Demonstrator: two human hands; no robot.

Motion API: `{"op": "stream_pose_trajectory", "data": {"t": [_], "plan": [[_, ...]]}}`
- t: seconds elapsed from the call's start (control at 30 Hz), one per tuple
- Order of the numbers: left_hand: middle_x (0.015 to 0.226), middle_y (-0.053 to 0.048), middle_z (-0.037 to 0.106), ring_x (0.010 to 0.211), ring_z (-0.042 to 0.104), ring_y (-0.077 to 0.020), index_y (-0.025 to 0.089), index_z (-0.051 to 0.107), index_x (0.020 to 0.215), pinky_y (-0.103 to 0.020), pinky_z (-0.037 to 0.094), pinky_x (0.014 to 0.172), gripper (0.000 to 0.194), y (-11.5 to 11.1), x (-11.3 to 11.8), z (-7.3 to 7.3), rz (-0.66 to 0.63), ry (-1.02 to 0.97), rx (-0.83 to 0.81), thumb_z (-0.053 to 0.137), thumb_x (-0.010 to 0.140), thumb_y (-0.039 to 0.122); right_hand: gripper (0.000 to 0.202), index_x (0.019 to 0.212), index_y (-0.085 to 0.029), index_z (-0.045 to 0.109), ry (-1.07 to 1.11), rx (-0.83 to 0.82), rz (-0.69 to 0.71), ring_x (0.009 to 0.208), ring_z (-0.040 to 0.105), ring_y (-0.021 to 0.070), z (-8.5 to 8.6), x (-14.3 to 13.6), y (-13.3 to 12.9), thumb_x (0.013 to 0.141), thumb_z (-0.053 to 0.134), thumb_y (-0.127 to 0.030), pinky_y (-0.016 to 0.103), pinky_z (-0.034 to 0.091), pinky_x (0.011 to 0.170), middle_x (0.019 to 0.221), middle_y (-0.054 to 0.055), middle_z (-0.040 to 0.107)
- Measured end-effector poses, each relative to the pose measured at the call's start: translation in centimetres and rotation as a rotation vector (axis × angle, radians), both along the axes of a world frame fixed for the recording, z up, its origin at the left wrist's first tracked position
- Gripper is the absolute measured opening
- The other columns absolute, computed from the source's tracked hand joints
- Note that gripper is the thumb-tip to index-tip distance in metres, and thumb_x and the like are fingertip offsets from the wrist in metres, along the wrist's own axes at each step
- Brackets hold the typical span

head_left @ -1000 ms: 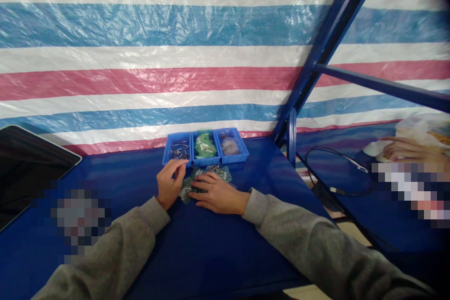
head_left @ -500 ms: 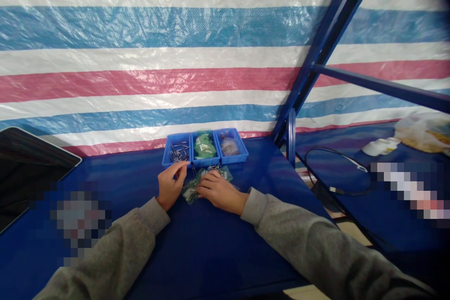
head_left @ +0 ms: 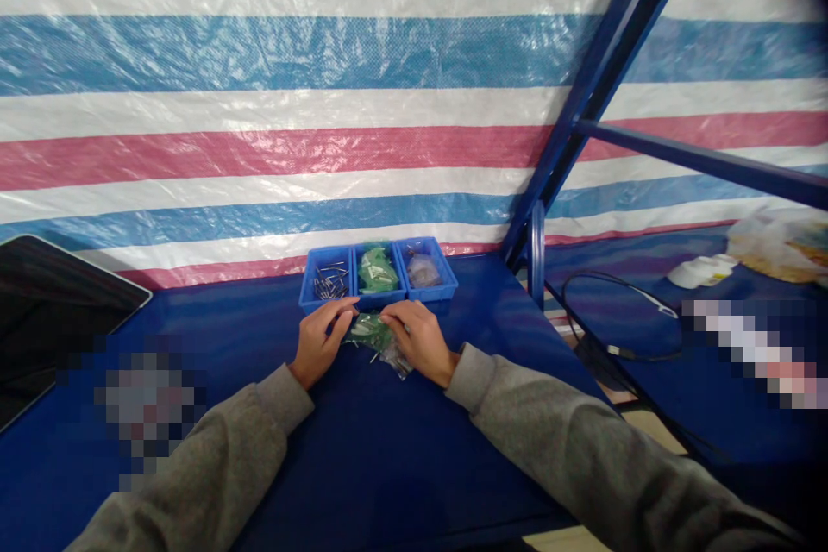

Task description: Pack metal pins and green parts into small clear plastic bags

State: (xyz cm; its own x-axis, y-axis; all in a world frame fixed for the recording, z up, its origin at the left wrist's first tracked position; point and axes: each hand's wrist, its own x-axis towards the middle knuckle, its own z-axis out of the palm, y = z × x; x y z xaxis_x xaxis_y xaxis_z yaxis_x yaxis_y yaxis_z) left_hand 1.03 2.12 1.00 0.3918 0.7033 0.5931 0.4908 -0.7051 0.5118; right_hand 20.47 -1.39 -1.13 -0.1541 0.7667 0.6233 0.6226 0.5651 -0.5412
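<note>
A small greenish clear plastic bag (head_left: 368,329) lies on the blue table in front of the bins, between my two hands. My right hand (head_left: 422,338) pinches its right upper edge between thumb and fingers. At the bag's left side, my left hand (head_left: 320,338) has thumb and forefinger drawn close together; whatever is between them is too small to make out. Below my right fingers shows a clear packet (head_left: 396,360) with small dark metal pieces. Just beyond, the left blue bin (head_left: 309,276) holds loose thin metal pieces, with my left fingertips near its front edge.
The middle bin holds a green plastic bag (head_left: 377,270), the right bin a clear bag (head_left: 423,270). A dark-screened device (head_left: 58,310) lies at the left. To the right are a blue metal frame (head_left: 569,121), a black cable (head_left: 582,276) and a white object (head_left: 702,271).
My right hand has shifted slightly right and risen from lying over the bag to pinching its edge. The bag has turned and bunched, and my left hand has moved slightly right.
</note>
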Motion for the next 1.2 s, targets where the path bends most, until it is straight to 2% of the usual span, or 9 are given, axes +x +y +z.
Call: {"op": "stream_pose_trajectory", "data": {"t": [0.17, 0.3, 0.4, 0.5, 0.6, 0.8, 1.0, 1.2], "plan": [[0.071, -0.002, 0.062, 0.06, 0.054, -0.0117, 0.017, 0.064, 0.094, -0.024, 0.045, 0.06, 0.021, 0.3, 0.3, -0.6, -0.039, 0.117, 0.087, 0.055, 0.083, 0.032, 0.022, 0.088, -0.019, 0.063, 0.221, -0.065, -0.043, 0.076, 0.06, 0.0163, -0.1, 0.3, 0.4, 0.091, 0.043, -0.029, 0.027, 0.043, 0.072, 0.083, 0.004, 0.066], [0.07, -0.002, 0.062, 0.06, 0.055, -0.0116, 0.017, 0.065, 0.088, -0.023, 0.046, 0.062, 0.019, 0.4, 0.4, -0.9, -0.024, 0.159, 0.125, 0.053, 0.084, 0.032, 0.023, 0.094, -0.018, 0.062, 0.303, -0.151, 0.035, 0.063, 0.059, 0.0139, 0.1, 0.2, 0.5, 0.091, 0.043, -0.03, 0.025, 0.046, 0.067, 0.073, 0.002, 0.064], [0.075, -0.003, 0.065, 0.064, 0.059, -0.0126, 0.017, 0.065, 0.088, -0.024, 0.047, 0.065, 0.018, 0.4, 0.4, -0.9, 0.018, 0.114, 0.118, 0.054, 0.084, 0.031, 0.022, 0.101, -0.019, 0.06, 0.336, -0.14, 0.056, 0.07, 0.06, 0.0143, 0.4, 0.3, 0.4, 0.089, 0.045, -0.029, 0.026, 0.046, 0.072, 0.084, 0.003, 0.065], [0.081, -0.004, 0.067, 0.068, 0.061, -0.0136, 0.017, 0.065, 0.087, -0.025, 0.048, 0.067, 0.016, 0.4, 0.2, -0.9, 0.066, 0.044, 0.11, 0.055, 0.083, 0.029, 0.02, 0.099, -0.018, 0.061, 0.328, -0.108, 0.014, 0.068, 0.058, 0.0135, 0.5, 0.6, 0.1, 0.087, 0.047, -0.027, 0.026, 0.046, 0.069, 0.088, 0.004, 0.064], [0.081, -0.003, 0.068, 0.067, 0.062, -0.0133, 0.017, 0.065, 0.087, -0.025, 0.048, 0.066, 0.016, 0.4, 0.1, -1.0, 0.087, 0.013, 0.104, 0.055, 0.083, 0.029, 0.02, 0.095, -0.017, 0.061, 0.327, -0.104, -0.045, 0.063, 0.055, 0.013, 0.2, 0.8, 0.2, 0.086, 0.047, -0.028, 0.025, 0.044, 0.064, 0.082, 0.003, 0.063], [0.082, -0.003, 0.068, 0.066, 0.062, -0.0119, 0.016, 0.065, 0.088, -0.023, 0.048, 0.067, 0.014, 0.3, 0.2, -1.2, 0.089, 0.006, 0.117, 0.057, 0.083, 0.027, 0.023, 0.092, -0.018, 0.062, 0.403, -0.102, -0.137, 0.07, 0.056, 0.0145, 0.4, -0.5, 1.0, 0.089, 0.04, -0.025, 0.026, 0.042, 0.065, 0.08, 0.003, 0.062], [0.08, -0.003, 0.068, 0.066, 0.062, -0.0122, 0.016, 0.064, 0.086, -0.023, 0.049, 0.066, 0.015, 0.3, 0.2, -1.1, 0.091, 0.0, 0.132, 0.055, 0.083, 0.028, 0.026, 0.096, -0.019, 0.06, 0.416, -0.061, -0.075, 0.074, 0.056, 0.0151, 0.8, -0.1, 0.5, 0.092, 0.036, -0.025, 0.028, 0.043, 0.07, 0.08, 0.003, 0.06], [0.08, -0.003, 0.068, 0.07, 0.063, -0.0131, 0.016, 0.064, 0.085, -0.024, 0.049, 0.069, 0.014, 0.3, 0.2, -1.0, 0.067, 0.016, 0.124, 0.055, 0.083, 0.026, 0.024, 0.108, -0.02, 0.056, 0.218, -0.082, 0.117, 0.067, 0.054, 0.0142, 0.2, 1.0, 0.1, 0.089, 0.045, -0.027, 0.027, 0.044, 0.064, 0.082, 0.003, 0.059]]}}
